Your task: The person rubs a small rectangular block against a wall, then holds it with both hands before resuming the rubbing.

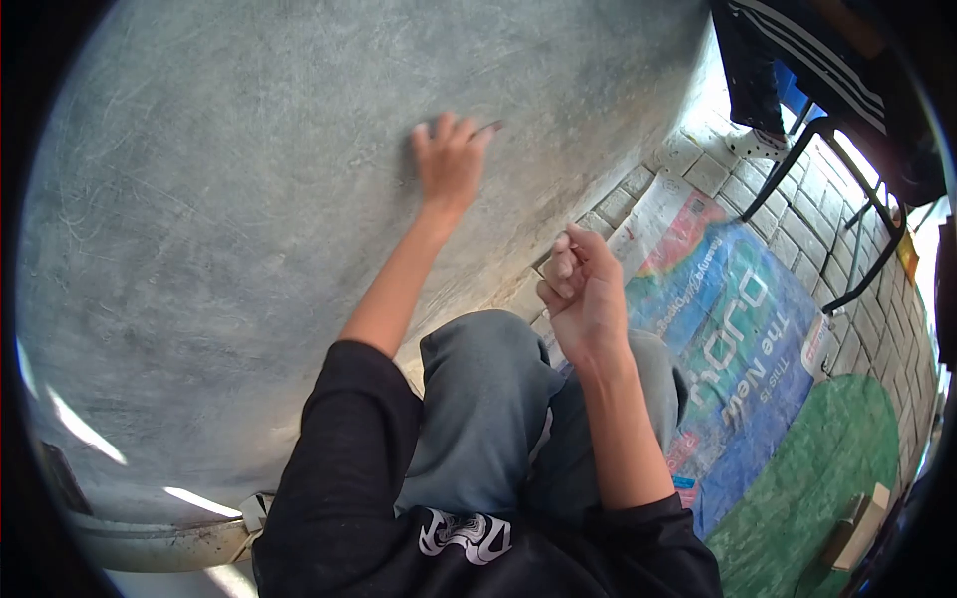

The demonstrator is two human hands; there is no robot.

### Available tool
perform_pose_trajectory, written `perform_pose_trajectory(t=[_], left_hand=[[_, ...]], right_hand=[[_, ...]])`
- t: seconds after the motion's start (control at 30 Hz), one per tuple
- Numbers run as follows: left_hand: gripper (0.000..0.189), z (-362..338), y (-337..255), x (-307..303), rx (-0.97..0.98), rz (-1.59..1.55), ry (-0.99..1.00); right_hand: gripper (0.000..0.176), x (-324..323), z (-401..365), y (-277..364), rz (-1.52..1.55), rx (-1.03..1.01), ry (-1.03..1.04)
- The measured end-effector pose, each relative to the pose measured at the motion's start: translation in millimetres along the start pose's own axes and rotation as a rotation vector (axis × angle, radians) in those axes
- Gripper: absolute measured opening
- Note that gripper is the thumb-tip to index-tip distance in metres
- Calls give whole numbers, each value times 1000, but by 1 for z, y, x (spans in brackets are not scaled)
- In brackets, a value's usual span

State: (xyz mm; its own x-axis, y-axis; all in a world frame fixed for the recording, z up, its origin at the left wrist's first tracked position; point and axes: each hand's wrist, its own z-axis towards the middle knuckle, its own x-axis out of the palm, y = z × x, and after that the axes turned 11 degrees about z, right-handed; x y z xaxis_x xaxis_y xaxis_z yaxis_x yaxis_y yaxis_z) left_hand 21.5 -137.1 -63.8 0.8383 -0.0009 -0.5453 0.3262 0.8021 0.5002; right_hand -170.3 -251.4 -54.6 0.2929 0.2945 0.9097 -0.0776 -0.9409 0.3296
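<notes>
Fingertips (444,125) of the left hand (452,171) are up on the grey surface (239,219), just above the middle of the frame, and those fingers are spread; a slim, dark-tipped shape pokes out on the thumb side, and I cannot tell whether it is the thumb itself or something gripped. That grey surface, scuffed and scratched, fills the upper left and runs right across to the bright gap at upper right. Over to the right hand (588,289), right of centre: palm showing, fingers curled in, thumb close to the index finger, and whether anything small is pinched there I cannot tell. It's raised above the person's knees, in blue-grey trousers (478,409), with the printed banner (748,349) spread on the brick floor (703,174) behind it. Down at lower right, a green mat (797,498) meets the banner, a pale block (859,528) on it. And at upper right, another person's striped dark trouser leg (748,80) and spotted shoe (760,146) stand beside a black-framed chair (867,289).
</notes>
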Motion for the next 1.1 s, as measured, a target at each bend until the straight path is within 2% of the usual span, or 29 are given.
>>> perform_pose_trajectory(t=[0.03,0.13,0.2,0.27,0.37,0.43,0.5,0.53,0.6,0.63,0.73,0.8,1.0,1.07,1.1], left_hand=[[26,-18,14,-1,15,32,-82],[38,-104,78,-44,-32,231,-60],[33,-160,114,-91,-34,332,30],[27,-204,142,-99,-66,337,53],[21,-183,128,-93,-52,274,48],[25,-144,98,-77,-32,222,24],[33,-112,64,-29,23,147,-8],[32,-86,42,-14,67,85,-56],[23,-30,-1,18,119,9,-24],[21,-11,-13,26,146,5,1],[18,-2,-10,22,141,12,-37],[18,-38,15,7,154,79,-97],[19,-166,113,-87,-30,252,-10],[19,-183,125,-105,-54,266,-14],[20,-184,128,-113,-44,163,-11]], right_hand=[[21,1,0,-2,1,20,21],[21,6,-9,-4,23,67,66],[21,11,-15,-2,63,98,140],[21,13,-17,-3,60,96,153],[21,16,-19,-8,61,116,177],[22,17,-17,-10,66,132,183],[20,15,-16,-11,52,140,141],[20,11,-12,-13,55,137,139],[19,0,2,-14,-9,18,44],[19,-2,5,-14,-21,22,-19],[19,-1,5,-16,-39,3,19],[19,2,3,-17,-22,2,40],[18,8,-1,-20,8,48,94],[18,10,2,-24,3,53,109],[19,9,4,-26,-1,55,93]])
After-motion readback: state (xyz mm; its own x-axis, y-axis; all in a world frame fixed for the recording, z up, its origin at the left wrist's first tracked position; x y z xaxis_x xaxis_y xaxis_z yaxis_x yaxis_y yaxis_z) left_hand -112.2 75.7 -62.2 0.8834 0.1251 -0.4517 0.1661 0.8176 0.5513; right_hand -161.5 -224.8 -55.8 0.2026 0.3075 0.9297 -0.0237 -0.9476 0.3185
